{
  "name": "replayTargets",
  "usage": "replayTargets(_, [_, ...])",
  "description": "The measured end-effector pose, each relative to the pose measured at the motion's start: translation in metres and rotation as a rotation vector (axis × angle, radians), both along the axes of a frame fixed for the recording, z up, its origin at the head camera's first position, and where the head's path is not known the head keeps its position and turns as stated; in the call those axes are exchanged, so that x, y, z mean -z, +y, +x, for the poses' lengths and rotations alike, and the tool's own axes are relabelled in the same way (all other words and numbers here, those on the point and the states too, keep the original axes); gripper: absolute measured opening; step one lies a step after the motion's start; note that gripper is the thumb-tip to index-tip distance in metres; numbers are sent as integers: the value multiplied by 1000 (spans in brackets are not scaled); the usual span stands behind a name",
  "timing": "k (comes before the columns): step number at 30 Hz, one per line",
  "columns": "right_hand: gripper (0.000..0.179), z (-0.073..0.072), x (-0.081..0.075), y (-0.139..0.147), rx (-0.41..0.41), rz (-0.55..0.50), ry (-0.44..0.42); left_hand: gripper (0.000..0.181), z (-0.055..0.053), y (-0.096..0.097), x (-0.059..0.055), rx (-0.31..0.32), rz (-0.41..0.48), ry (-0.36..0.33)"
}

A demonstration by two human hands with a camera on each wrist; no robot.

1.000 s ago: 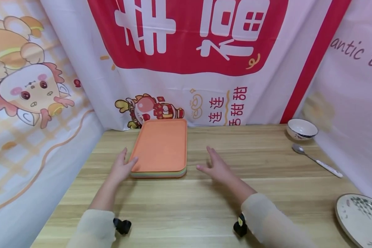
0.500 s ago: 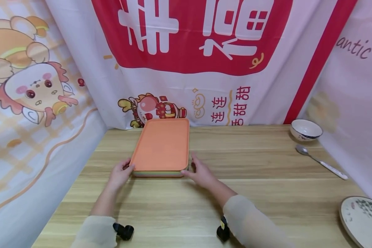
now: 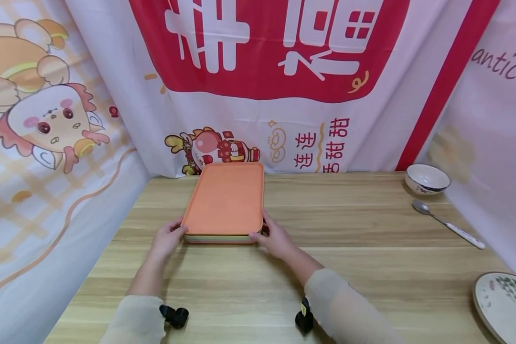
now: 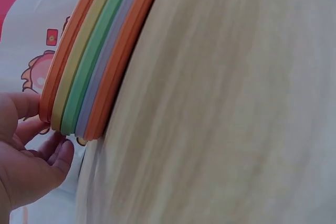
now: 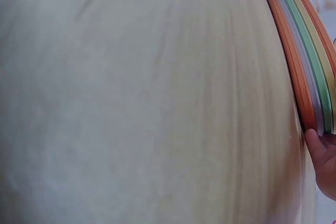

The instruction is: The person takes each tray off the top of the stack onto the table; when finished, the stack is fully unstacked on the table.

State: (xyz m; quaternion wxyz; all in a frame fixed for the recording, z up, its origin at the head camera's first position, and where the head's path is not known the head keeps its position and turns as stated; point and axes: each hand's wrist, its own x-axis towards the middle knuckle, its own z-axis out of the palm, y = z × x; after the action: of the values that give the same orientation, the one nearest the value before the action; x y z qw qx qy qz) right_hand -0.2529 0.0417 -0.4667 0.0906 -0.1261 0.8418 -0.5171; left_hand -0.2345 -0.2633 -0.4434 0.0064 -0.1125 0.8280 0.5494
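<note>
A stack of several rectangular plastic trays lies on the wooden table, with an orange tray on top. Its edges show yellow, green, purple and orange layers in the left wrist view. At the near left corner my left hand grips the stack, thumb at the top tray's rim and the other fingers curled against the side. My right hand holds the near right corner, thumb on the front edge and fingers along the side. In the right wrist view, part of my right hand touches the corner; the rest is cut off.
At the back right stands a white patterned bowl. A spoon with a white handle lies in front of it. Nearer, a patterned plate is cut by the frame edge. Printed cloths hang behind and at both sides.
My right hand has moved left from the table to the stack's near right corner. My left hand has closed on the left corner. The view has shifted slightly.
</note>
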Motion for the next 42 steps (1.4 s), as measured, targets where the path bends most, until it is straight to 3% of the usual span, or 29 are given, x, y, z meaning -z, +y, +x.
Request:
replayTargets(8, [89,-2,-1,1,-1,-10,-2,54,0,3,-10,-43,180,31])
replayTargets(15, [90,-2,-1,2,-6,-4,-5,66,-3,7,-8,29,513,43])
replayTargets(25, [88,-2,2,0,1,52,55,67,-2,10,-12,-48,706,92])
replayTargets(31, [87,-2,5,-2,0,77,87,64,9,-13,-17,-62,848,143])
replayTargets(37, [86,-1,5,-2,24,90,83,37,21,-44,-18,-3,981,292])
replayTargets(42, [86,-1,4,-2,28,98,96,36,32,-72,-23,4,1055,362])
